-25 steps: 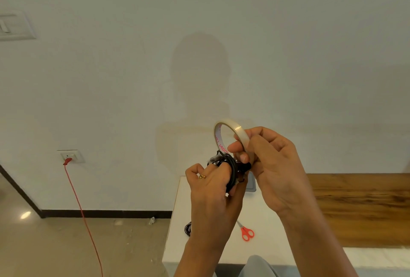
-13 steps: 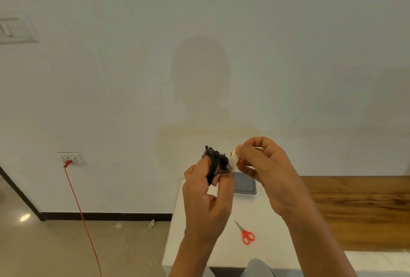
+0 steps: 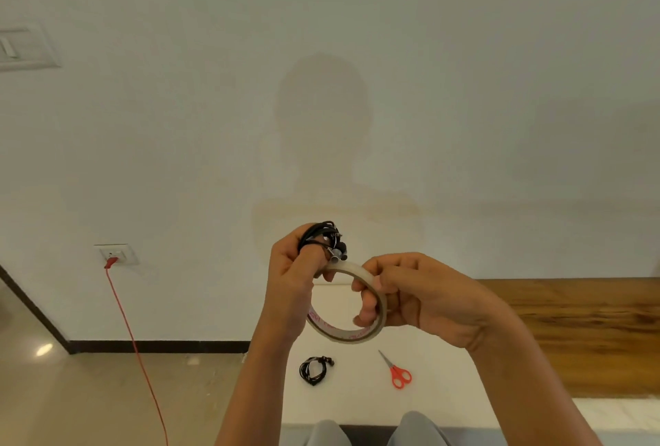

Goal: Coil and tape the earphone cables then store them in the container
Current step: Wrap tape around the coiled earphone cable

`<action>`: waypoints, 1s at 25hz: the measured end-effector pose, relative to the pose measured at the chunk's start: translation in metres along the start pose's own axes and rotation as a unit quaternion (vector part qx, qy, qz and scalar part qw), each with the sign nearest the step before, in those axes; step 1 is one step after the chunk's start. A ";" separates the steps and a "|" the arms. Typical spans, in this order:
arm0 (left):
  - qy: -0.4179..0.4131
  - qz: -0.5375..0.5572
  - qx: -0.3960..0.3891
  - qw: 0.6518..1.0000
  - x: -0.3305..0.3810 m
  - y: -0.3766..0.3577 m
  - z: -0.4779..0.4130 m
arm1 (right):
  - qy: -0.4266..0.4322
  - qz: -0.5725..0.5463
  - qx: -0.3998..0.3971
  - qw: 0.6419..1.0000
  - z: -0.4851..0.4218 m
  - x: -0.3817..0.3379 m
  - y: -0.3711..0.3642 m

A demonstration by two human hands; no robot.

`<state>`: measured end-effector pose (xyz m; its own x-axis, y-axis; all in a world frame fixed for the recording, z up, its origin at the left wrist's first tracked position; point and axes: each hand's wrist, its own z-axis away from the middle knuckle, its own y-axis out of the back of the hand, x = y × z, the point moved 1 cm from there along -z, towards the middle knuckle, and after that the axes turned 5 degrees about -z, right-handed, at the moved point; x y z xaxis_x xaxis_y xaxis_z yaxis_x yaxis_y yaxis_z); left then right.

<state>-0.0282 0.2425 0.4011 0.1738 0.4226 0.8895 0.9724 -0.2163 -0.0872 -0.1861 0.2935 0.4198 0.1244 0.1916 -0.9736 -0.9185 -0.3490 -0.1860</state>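
The only lettering in view is a red print on the pale inner face of the tape roll (image 3: 348,335), which the right hand (image 3: 421,299) holds with its fingers (image 3: 368,306) hooked through the ring. The print follows the curve of the roll's lower arc, below those fingers. One patch lies down and to the left of them, close beside the left hand (image 3: 289,277); a second, fainter patch lies just beneath them at the bottom of the ring. The marks look like letters, but they are too small and blurred to make out, so no word, brand or number can be read.
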 end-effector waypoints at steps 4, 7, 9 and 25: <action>0.011 -0.010 0.004 1.000 -0.010 0.000 -0.004 | -0.036 -0.059 0.035 0.997 -0.007 0.008 -0.007; 0.017 -0.022 0.021 0.999 -0.015 -0.002 -0.007 | -0.020 -0.089 0.072 0.993 -0.010 0.011 -0.010; 0.016 -0.023 0.037 0.999 -0.018 -0.003 -0.009 | 0.001 -0.096 0.072 0.993 -0.011 0.011 -0.011; -0.009 -0.037 0.050 0.998 -0.017 -0.013 -0.015 | 0.061 -0.133 0.090 0.985 -0.014 0.018 -0.010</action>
<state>-0.0460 0.2254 0.3938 0.1034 0.4507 0.8867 0.9931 -0.0959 -0.0671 -0.1688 0.2874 0.4020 0.4034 0.1393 -0.9043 -0.8976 -0.1316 -0.4207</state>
